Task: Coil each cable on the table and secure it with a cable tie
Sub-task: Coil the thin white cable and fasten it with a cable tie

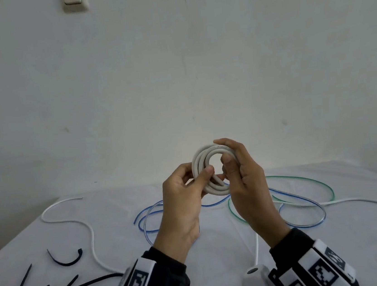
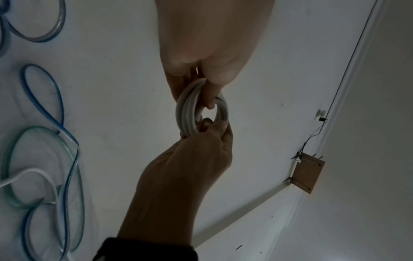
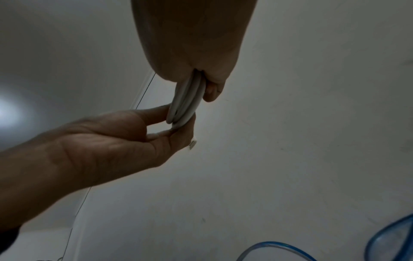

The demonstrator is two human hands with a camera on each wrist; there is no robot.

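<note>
First cable coiled, not yet tied.
Both the left hand [image 1: 185, 200] and right hand [image 1: 244, 183] grip the thick white coiled cable [image 1: 209, 164]; black cable ties [image 1: 66, 258] and blue, green, white cables lie loose on the bench [image 1: 121, 222].

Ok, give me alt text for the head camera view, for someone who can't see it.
Two hands, left hand and right hand, hold a coiled white cable upright above a white-covered table. Loose blue cable, green cable and thin white cable lie behind, with black cable ties at the left.
</note>
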